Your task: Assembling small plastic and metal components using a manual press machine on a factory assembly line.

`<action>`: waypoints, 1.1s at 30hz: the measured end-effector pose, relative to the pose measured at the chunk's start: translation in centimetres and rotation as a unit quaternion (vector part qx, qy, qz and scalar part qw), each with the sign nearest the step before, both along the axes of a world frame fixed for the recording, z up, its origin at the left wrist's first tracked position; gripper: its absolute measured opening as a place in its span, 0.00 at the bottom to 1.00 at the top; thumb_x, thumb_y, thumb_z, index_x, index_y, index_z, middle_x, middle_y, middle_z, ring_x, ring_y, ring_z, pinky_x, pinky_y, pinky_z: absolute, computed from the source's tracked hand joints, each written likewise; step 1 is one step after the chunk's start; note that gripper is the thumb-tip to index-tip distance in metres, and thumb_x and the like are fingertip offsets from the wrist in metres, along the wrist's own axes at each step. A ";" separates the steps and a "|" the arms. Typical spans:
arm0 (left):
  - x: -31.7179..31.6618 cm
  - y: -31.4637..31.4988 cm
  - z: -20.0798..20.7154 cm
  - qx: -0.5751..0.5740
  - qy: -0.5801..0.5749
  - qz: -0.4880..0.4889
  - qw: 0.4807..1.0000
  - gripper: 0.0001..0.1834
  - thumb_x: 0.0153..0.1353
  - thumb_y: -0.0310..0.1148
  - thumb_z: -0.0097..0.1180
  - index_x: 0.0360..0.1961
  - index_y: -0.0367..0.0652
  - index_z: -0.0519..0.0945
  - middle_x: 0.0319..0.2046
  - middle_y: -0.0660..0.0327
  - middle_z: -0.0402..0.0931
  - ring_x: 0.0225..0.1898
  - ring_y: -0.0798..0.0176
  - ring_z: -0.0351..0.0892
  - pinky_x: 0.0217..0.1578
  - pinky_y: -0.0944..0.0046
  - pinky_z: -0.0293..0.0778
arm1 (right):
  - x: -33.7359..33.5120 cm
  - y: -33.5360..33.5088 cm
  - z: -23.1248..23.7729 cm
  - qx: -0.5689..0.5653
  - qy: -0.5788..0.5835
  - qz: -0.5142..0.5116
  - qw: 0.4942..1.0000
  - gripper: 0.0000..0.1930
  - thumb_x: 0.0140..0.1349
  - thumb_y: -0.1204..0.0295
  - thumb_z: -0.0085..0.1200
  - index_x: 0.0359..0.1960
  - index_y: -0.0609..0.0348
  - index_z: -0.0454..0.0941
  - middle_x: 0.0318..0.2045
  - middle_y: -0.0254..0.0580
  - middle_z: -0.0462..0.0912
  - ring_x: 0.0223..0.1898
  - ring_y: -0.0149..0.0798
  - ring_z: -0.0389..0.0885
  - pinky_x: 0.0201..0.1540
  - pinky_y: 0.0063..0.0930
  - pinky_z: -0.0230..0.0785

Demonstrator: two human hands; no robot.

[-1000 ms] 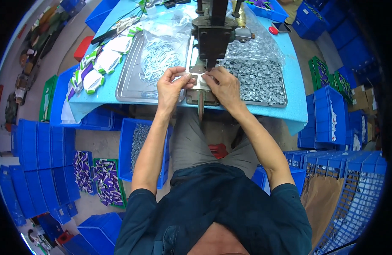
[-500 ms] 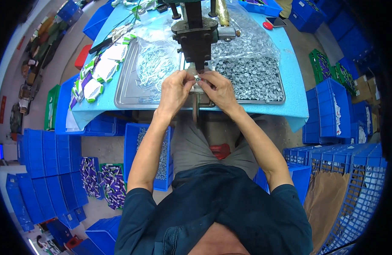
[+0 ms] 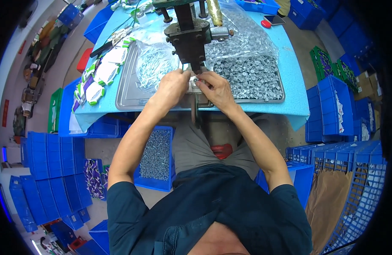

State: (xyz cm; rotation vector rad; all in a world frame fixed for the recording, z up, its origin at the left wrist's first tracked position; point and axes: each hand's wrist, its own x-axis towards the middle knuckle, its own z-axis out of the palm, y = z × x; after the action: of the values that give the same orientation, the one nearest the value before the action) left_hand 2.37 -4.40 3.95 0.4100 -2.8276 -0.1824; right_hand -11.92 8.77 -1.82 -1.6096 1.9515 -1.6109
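Under the ram of a dark bench press (image 3: 191, 46), my two hands meet at the small work spot. My right hand (image 3: 219, 90) is closed, pinching a small grey cap (image 3: 196, 80) between thumb and fingertips. My left hand (image 3: 173, 88) is closed just beside it, its fingertips turned away behind the knuckles; what they hold is hidden. To the left, thin pale pins (image 3: 155, 66) lie in a clear bag on a grey metal tray (image 3: 125, 95). On the right, a tray holds a heap of small grey caps (image 3: 251, 78), partly covered by clear plastic.
White-and-green packages (image 3: 106, 72) are piled on the table's left side. A blue bin of small grey parts (image 3: 155, 157) stands on the floor by my left leg. Stacked blue crates (image 3: 55, 155) stand at the left, and a blue lattice crate (image 3: 361, 204) at the right.
My left hand has drawn slightly apart from the cap, its elbow swinging outward. My right hand keeps its pinch near the press. The view has shifted a little, uncovering the floor bin.
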 end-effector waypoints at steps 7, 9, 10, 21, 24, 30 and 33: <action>0.3 0.6 -2.1 0.511 0.206 0.072 0.832 0.09 0.65 0.26 0.60 0.44 0.33 0.79 0.31 0.66 0.81 0.33 0.75 0.79 0.36 0.73 0.75 | 0.3 0.0 0.1 0.002 -0.031 -0.002 1.000 0.14 0.61 0.67 0.63 0.46 0.61 0.84 0.40 0.44 0.84 0.31 0.39 0.85 0.37 0.31 0.77; -0.3 1.7 -2.4 0.533 0.249 0.087 0.804 0.09 0.64 0.27 0.61 0.43 0.33 0.81 0.33 0.65 0.82 0.32 0.75 0.78 0.34 0.73 0.74 | 0.3 0.0 0.1 0.004 -0.045 -0.003 0.999 0.14 0.61 0.67 0.64 0.46 0.60 0.84 0.40 0.43 0.84 0.30 0.38 0.85 0.36 0.31 0.77; -0.5 2.1 -2.5 0.553 0.292 0.101 0.774 0.10 0.63 0.27 0.62 0.43 0.33 0.83 0.34 0.65 0.83 0.32 0.76 0.78 0.33 0.73 0.74 | 0.3 0.1 0.1 0.008 -0.052 -0.005 0.999 0.14 0.60 0.68 0.64 0.46 0.60 0.84 0.39 0.43 0.84 0.30 0.37 0.84 0.35 0.30 0.76; -0.9 2.8 -2.5 0.489 0.261 0.138 0.821 0.08 0.62 0.29 0.64 0.38 0.35 0.86 0.28 0.66 0.84 0.28 0.78 0.77 0.28 0.75 0.69 | 0.4 0.0 -0.2 0.006 -0.091 -0.005 0.996 0.14 0.59 0.69 0.65 0.46 0.60 0.84 0.38 0.41 0.84 0.28 0.34 0.81 0.34 0.28 0.74; -1.0 2.9 -2.8 0.467 0.270 0.131 0.832 0.08 0.62 0.29 0.65 0.38 0.35 0.86 0.28 0.65 0.84 0.27 0.78 0.76 0.28 0.75 0.71 | 0.3 0.0 -0.3 0.004 -0.092 -0.004 0.996 0.14 0.59 0.69 0.65 0.46 0.61 0.84 0.38 0.41 0.84 0.28 0.34 0.81 0.34 0.28 0.74; -1.2 3.4 -2.2 0.397 0.270 0.125 0.868 0.08 0.60 0.28 0.65 0.37 0.34 0.85 0.26 0.62 0.83 0.26 0.74 0.77 0.30 0.71 0.73 | -1.7 -0.4 -0.4 0.055 -0.121 0.066 0.989 0.15 0.60 0.66 0.64 0.45 0.60 0.85 0.38 0.41 0.84 0.29 0.33 0.82 0.35 0.29 0.74; -1.5 3.6 -1.9 0.352 0.246 0.123 0.895 0.08 0.58 0.27 0.65 0.36 0.34 0.85 0.24 0.58 0.82 0.26 0.70 0.79 0.30 0.68 0.74 | -7.4 -2.5 5.2 -0.011 -0.357 0.102 0.928 0.17 0.71 0.61 0.52 0.52 0.59 0.82 0.39 0.36 0.84 0.36 0.28 0.80 0.42 0.24 0.74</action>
State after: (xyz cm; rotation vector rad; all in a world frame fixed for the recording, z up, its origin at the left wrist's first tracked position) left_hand 0.85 -0.81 2.09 0.7362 -2.1022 -1.0988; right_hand -19.33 6.23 3.38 -0.9678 1.3399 -1.7854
